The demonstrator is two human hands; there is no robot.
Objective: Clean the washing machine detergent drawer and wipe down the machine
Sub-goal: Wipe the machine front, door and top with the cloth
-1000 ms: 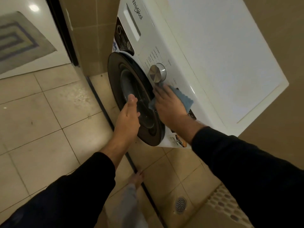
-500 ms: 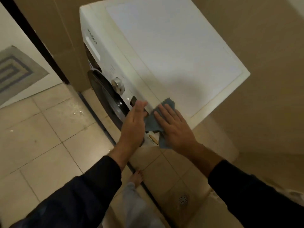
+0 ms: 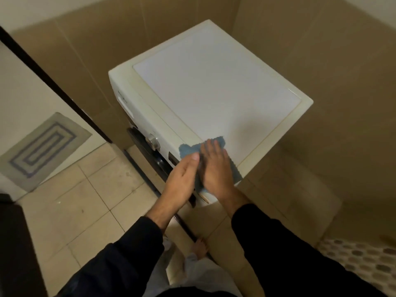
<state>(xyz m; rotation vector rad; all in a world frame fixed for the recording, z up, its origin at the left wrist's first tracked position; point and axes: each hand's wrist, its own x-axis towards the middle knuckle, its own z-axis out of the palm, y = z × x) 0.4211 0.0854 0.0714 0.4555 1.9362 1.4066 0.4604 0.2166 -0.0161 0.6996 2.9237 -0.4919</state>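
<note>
Washing machine [image 3: 214, 86] stands in a tiled corner, seen from above, with a grey patterned mat [image 3: 45, 144] on the floor far to its left. On its front sit a silver dial [image 3: 153, 142] and the dark door rim [image 3: 147, 151]. At the near front corner, the left hand [image 3: 182, 179] reaches in thumb-up, fingers straight and together, touching a blue cloth [image 3: 188, 150]. The right hand [image 3: 216, 168] lies flat, palm down, fingers spread, pressing the cloth onto the top edge.
</note>
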